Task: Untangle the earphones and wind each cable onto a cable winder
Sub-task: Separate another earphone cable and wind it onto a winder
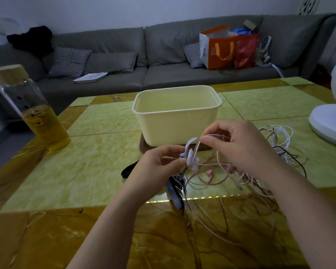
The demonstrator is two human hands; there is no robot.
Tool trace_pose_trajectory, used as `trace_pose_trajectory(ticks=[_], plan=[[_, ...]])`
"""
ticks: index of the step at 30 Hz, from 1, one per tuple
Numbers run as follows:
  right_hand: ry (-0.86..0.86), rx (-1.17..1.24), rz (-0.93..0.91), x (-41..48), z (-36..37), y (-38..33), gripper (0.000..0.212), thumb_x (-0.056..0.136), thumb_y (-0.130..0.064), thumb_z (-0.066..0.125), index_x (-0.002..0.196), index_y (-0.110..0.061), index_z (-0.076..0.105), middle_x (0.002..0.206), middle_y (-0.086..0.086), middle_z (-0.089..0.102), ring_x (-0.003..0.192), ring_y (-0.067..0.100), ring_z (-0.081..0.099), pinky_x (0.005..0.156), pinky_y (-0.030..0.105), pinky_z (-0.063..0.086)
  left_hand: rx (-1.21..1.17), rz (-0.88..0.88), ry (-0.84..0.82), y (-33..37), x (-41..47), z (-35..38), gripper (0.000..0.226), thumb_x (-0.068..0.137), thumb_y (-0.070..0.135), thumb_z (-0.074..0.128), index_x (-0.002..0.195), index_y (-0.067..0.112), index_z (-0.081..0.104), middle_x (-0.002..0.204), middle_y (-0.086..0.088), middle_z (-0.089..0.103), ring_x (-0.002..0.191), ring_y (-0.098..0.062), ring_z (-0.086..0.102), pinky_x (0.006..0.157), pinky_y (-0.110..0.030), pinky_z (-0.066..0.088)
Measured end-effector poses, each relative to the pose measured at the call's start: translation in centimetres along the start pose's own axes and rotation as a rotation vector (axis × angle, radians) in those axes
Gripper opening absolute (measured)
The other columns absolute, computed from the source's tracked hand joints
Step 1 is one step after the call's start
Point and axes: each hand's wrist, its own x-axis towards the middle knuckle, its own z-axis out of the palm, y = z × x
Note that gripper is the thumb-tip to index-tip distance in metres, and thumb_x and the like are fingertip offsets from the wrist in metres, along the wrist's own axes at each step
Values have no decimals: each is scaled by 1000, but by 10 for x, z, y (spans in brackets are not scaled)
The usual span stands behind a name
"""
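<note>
My left hand (157, 164) pinches a pale lilac cable winder (190, 155) just above the table, in front of the cream box. My right hand (239, 144) pinches the pink earphone cable (211, 135) at the winder's top, fingers curled. The rest of that pink cable (231, 183) lies in loose loops below my right hand, a pink earbud (209, 173) among them. White and dark earphone cables (283, 144) lie tangled to the right. A dark grey winder (176, 191) and a black winder (129, 169) lie on the table under my hands.
An empty cream plastic box (177, 113) stands on a dark mat behind my hands. A glass bottle (35, 113) with yellow liquid stands at the table's left edge. A white fan base (328, 123) sits at the right. A grey sofa (124, 55) lies beyond.
</note>
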Motion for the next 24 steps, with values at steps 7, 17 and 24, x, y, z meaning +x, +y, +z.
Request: trace_pose_trajectory(ticks=[7,17,24], plan=[[10,93,31,3,-4,6,5,83,-30,68,78,-28,68,67,-23,64,57,-5,54,55,7,41,-24,20,-133,3,-4,-6,20,85,28,69,105,31,72,96,3,74,91,-20,70,86,-50,52],[-168,518,293,-3,53,5,56,74,-54,58,88,0,68,46,-11,38,46,5,29,50,22,25,-788,9,-55,0,2,0,24,80,18,61,99,17,77,99,-3,74,90,-14,71,77,-26,57],[-362,244,120,-9,49,-3,21,97,-30,52,84,-29,68,57,-15,51,51,-2,42,51,10,33,-1098,-186,223,-1,8,4,24,75,23,62,97,15,67,74,4,70,71,-8,66,96,-34,46]])
